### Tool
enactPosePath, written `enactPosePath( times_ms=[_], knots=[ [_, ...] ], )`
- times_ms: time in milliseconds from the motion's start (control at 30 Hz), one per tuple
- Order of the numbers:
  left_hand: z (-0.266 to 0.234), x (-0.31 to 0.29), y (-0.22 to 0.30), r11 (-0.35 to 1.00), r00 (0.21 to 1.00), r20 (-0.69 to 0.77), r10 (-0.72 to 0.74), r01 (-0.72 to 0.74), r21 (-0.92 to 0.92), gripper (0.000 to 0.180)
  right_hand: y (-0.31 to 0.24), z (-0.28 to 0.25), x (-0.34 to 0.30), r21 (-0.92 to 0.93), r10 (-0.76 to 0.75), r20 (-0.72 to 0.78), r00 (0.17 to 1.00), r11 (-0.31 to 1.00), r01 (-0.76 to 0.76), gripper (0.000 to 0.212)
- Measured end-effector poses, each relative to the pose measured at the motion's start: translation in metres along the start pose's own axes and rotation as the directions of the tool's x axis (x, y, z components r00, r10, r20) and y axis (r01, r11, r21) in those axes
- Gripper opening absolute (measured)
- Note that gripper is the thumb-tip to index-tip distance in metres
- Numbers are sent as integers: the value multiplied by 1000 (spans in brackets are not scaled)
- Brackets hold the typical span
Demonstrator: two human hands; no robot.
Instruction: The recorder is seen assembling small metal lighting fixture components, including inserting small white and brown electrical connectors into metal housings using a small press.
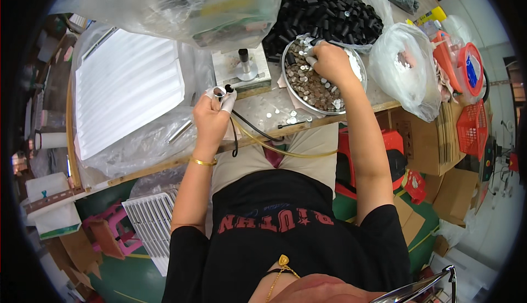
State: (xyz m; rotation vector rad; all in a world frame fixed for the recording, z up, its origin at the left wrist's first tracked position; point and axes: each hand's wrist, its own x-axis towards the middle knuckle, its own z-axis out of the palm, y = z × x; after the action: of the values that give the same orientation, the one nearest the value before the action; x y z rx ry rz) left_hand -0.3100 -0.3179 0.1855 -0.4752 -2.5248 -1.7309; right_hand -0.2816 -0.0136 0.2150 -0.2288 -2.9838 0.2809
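My left hand (213, 117) is raised at the table's front edge, its fingertips in pale finger cots. It pinches a small black tube (229, 88), with a small brown disc (219, 92) at the fingertips beside it. My right hand (332, 64) reaches into a round metal bowl (287, 78) of small brown and silvery discs (313, 87). Its capped fingers are drawn together over the discs; what they hold, if anything, is hidden. Beyond the left hand, a metal post fixture (246, 71) stands on a pale block, with a black tube (243, 55) upright on top.
A large heap of black tubes (329, 14) lies behind the bowl. White corrugated sheet (129, 83) covers the left of the table. A clear plastic bag (403, 67) sits at the right. Loose white discs (277, 113), a black cord (255, 129) and a yellowish hose (274, 148) are near the front edge.
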Motion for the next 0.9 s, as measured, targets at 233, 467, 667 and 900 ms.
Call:
enactPosePath(
  times_ms=[233,467,667,900],
  knots=[
    [3,7,-3,999,999,-43,25,-26,-22,15,-9,4,6,-39,91,7,996,995,-90,17],
    [14,33,-2,850,860,0,511,-505,151,24,-12,9,13,-158,103,94,990,984,-87,17],
    [23,46,-28,765,821,177,542,-570,301,16,-55,-16,-1,570,101,-191,976,821,26,14],
    [17,38,-10,798,838,53,544,-535,276,28,-120,-11,3,208,-266,-558,786,872,443,21]
  ],
)
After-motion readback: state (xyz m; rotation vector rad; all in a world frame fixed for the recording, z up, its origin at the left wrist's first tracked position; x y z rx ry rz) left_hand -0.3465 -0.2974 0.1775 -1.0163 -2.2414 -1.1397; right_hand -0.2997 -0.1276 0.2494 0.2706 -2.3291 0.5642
